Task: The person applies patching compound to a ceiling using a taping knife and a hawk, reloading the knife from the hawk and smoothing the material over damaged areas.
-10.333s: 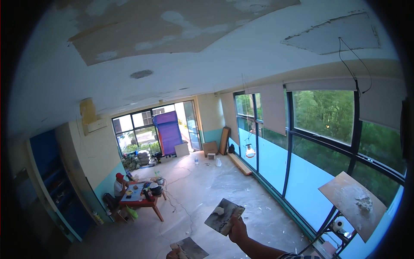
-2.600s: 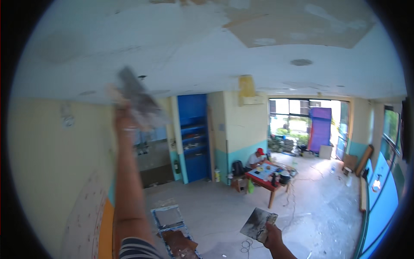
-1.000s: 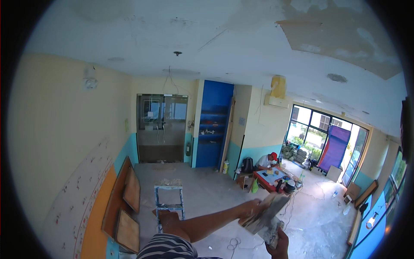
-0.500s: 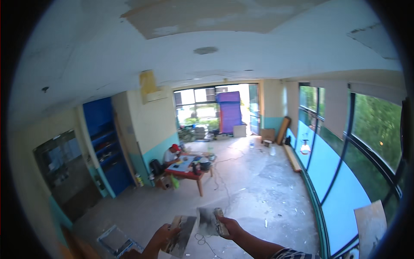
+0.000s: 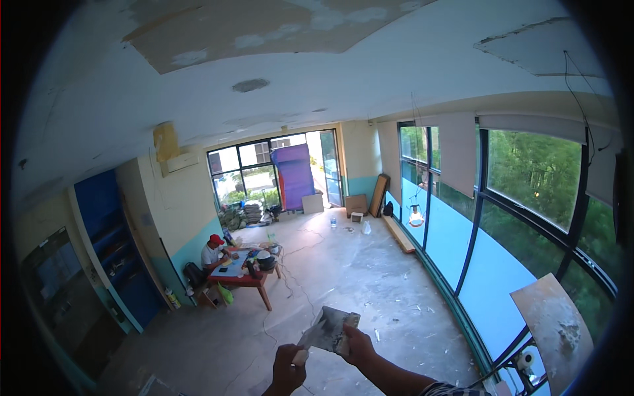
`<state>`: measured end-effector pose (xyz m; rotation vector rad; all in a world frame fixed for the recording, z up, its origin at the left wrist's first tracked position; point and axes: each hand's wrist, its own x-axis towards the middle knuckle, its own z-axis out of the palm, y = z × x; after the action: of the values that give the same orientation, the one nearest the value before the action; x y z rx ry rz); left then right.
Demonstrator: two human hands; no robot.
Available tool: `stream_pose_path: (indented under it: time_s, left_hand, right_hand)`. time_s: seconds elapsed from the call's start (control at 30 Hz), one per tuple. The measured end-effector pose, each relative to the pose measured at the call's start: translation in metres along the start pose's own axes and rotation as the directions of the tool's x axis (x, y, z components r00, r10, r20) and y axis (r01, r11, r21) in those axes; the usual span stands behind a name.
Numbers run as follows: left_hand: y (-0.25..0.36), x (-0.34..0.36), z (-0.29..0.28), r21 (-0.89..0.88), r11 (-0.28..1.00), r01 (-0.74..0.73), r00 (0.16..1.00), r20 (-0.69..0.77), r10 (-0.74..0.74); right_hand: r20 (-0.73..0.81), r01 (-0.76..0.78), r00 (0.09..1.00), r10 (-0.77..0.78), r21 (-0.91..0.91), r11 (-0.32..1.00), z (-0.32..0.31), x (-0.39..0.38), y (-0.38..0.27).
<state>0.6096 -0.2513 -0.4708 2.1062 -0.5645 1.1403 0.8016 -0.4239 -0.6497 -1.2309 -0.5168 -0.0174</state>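
My right hand [image 5: 358, 345] is closed round the thick, putty-smeared back of a wide grey putty knife [image 5: 329, 330], its blade pointing left. Gripped in my left hand [image 5: 286, 371] is a second putty knife [image 5: 301, 358]; its pale back end shows by the thumb. That second blade is turned nearly edge-on and meets or overlaps the left edge of the first; whether they touch I cannot tell. Both tools are held up in front of me, high above the floor.
To the right stands a board [image 5: 558, 323] with a whitish heap of putty, beside the windows. A person in a red cap sits at a low red table [image 5: 264, 280]. Cables [image 5: 266, 323] and white scraps lie on the grey floor. Patched panels [image 5: 264, 33] mark the ceiling overhead.
The view has swung right. My left hand has turned its putty knife from broad side to nearly edge-on and brought it against or close to the right one's blade.
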Motion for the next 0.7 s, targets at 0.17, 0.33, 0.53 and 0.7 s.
stream_pose_path:
  time_s: [0.17, 0.33, 0.53, 0.7]
  left_hand:
    - [0.026, 0.014, 0.0, 0.0, 0.996, 0.085, 0.962, 0.262, -0.082]
    - [-0.013, -0.026, 0.031, 0.012, 1.0, 0.028, 0.947, 0.32, -0.03]
    - [-0.032, -0.082, 0.099, -0.569, 0.316, 0.76, 0.566, 0.339, -0.752]
    - [-0.111, -0.173, 0.155, -0.701, -0.19, 0.688, 0.507, 0.651, -0.565]
  right_hand:
    - [-0.123, 0.016, 0.992, -0.008, 0.064, 0.998, -0.065, -0.014, 0.002]
    - [-0.169, -0.083, 0.963, 0.208, 0.55, 0.831, -0.056, -0.043, -0.135]
    - [-0.453, 0.075, 0.855, 0.252, 0.589, 0.805, -0.069, -0.057, -0.193]
    - [-0.541, 0.057, 0.839, 0.06, 0.198, 0.979, -0.068, -0.075, -0.229]
